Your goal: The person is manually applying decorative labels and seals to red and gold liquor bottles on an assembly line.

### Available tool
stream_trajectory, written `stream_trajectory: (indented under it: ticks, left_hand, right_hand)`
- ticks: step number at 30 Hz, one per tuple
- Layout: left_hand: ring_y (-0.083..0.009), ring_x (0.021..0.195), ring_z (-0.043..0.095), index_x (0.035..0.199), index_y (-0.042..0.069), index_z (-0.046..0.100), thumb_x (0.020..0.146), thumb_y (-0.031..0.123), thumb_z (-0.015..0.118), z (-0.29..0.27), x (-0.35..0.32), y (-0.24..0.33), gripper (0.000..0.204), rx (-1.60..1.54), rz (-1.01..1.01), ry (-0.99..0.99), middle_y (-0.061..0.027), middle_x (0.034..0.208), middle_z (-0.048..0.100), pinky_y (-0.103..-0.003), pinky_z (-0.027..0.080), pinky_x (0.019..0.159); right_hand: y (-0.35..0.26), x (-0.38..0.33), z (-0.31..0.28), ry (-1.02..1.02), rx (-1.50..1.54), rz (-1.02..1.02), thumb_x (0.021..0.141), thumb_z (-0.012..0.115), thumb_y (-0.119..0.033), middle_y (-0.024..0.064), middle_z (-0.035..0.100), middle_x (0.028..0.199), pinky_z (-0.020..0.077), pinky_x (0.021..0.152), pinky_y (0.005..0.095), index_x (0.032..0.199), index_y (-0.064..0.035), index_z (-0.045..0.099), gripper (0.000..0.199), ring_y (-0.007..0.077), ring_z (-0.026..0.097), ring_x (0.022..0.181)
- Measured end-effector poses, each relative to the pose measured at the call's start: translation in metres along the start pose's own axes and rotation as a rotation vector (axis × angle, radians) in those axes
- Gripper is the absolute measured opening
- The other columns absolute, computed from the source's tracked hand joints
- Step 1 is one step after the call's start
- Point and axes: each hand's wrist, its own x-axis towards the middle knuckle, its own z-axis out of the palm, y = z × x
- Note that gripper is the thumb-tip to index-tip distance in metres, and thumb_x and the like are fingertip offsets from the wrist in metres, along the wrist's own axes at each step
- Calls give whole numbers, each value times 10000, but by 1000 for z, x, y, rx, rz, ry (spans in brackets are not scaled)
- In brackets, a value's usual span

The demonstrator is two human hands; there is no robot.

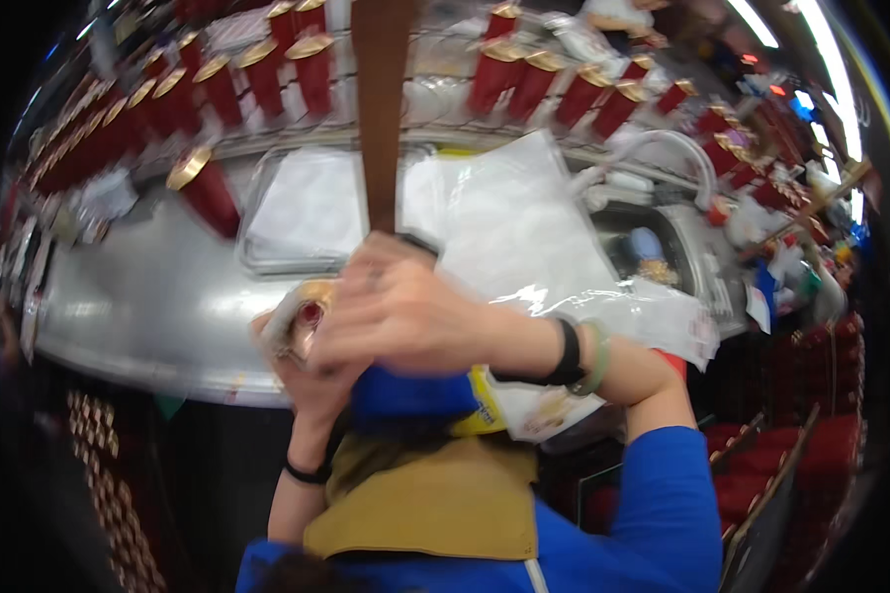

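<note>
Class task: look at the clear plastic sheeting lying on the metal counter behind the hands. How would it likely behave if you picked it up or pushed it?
The clear plastic sheeting looks thin and creased, so probably floppy and light. Its glossy highlights suggest it would slide easily on the metal counter.

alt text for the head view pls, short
Blurred fisheye view: the right hand grips a brown wooden handle upright, while the left hand holds a small wrapped item beneath it. Behind lie a steel counter and red gold-capped containers.
</note>
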Motion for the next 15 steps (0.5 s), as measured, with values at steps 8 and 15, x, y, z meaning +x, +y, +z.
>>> stream_trajectory:
  ticks: [8,15]
  left_hand:
    - [-293,1238,580,1401,39,532,632,226,1032,3,4,10,937,76,43,71,-125,1311,487,-410,526,1042]
    - [-270,1155,608,1343,38,565,647,208,1021,-4,-1,7,849,178,14,42,-109,1243,498,-387,544,968]
  right_hand:
    - [-6,7,-4,74,62,-8,683,785,-39,-35,783,919,447,780,320,924,-153,805,268,155,648,778]
    - [-5,0,-8,-145,88,8,715,802,-61,-64,779,872,479,824,311,908,-164,807,219,128,653,772]
